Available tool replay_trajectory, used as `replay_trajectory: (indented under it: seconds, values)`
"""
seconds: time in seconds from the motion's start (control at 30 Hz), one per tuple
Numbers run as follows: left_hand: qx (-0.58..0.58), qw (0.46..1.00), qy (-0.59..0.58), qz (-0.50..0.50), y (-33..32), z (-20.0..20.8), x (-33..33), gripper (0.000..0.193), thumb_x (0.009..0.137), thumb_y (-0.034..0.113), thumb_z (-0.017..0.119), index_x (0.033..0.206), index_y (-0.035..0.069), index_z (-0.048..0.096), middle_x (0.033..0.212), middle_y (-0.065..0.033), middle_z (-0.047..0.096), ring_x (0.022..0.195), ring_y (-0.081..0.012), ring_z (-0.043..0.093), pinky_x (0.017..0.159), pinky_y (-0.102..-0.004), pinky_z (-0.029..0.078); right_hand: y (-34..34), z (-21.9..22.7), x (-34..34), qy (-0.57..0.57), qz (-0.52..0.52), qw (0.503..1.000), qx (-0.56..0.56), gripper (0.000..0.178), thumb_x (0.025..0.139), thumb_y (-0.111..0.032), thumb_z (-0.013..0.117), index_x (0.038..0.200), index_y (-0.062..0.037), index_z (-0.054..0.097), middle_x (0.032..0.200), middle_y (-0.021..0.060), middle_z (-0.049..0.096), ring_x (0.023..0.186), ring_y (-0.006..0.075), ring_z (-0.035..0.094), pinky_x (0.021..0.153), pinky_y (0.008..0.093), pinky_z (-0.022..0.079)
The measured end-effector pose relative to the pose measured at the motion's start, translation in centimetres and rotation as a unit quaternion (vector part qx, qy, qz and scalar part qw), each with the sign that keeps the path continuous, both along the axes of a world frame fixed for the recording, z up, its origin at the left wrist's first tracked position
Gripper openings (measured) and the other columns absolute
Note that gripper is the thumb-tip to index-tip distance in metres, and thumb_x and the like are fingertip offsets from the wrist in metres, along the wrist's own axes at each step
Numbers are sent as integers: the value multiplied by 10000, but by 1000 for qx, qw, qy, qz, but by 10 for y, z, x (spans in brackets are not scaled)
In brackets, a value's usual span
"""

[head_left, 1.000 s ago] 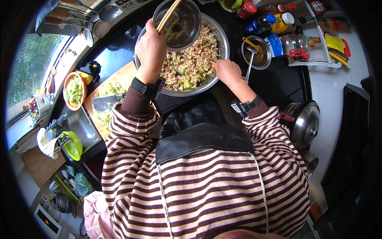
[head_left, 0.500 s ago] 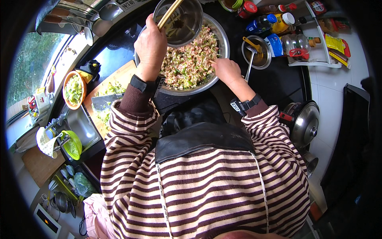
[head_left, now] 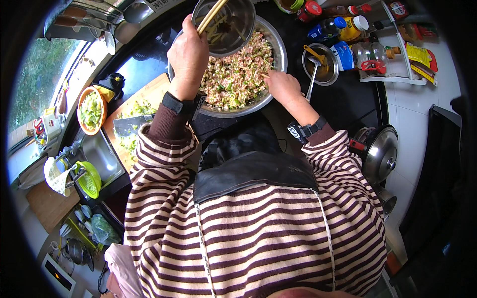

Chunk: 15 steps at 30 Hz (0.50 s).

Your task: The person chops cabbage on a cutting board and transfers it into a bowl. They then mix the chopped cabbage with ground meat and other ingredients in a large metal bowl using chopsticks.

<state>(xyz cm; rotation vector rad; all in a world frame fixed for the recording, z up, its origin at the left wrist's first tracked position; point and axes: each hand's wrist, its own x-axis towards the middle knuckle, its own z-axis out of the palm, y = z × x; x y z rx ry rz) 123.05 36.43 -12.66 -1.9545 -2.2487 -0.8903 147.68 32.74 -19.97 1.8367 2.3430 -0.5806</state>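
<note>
Standing on the black worktop, a wide steel bowl fills the upper centre of the frame, directly between my two hands. Inside it is a chopped mixture, pink flecked with green. Left of my left forearm, a wooden chopping board lies at a slant with chopped greens on it. Over the wide bowl's upper-left part I have a smaller bowl with pale strips and something dark in it, hiding some of the rim beneath.

My left hand is closed on the smaller bowl's left side. My right hand curls tightly at the wide bowl's right rim, fingers shut around a stick. A steel pan is near it at upper right. At the left of the frame is an orange bowl of greens. Chopsticks slant from my left hand across the smaller bowl; I can't tell whether I pinch them. Smallest is the wooden stick, its tip poking out toward the mixture.
</note>
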Motion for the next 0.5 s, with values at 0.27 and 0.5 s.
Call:
replay_trajectory:
  seconds: [0.27,0.5]
  values:
    - [2,1000,-10,-2,-1,1,0,434,844,211,593,1226,76,440,737,-149,659,685,-337,653,581,-432,517,0,-2,0,-1,7,1000,15,217,879,-265,543,895,-56,599,804,171,661,769,375,639,687,479,512]
    - [-57,978,-195,51,2,-13,-1,286,881,196,516,1127,49,522,804,-233,648,768,-423,627,670,-502,497,-1,1,-1,14,2,1000,20,198,863,-237,563,867,-39,579,791,189,653,761,387,638,681,492,508]
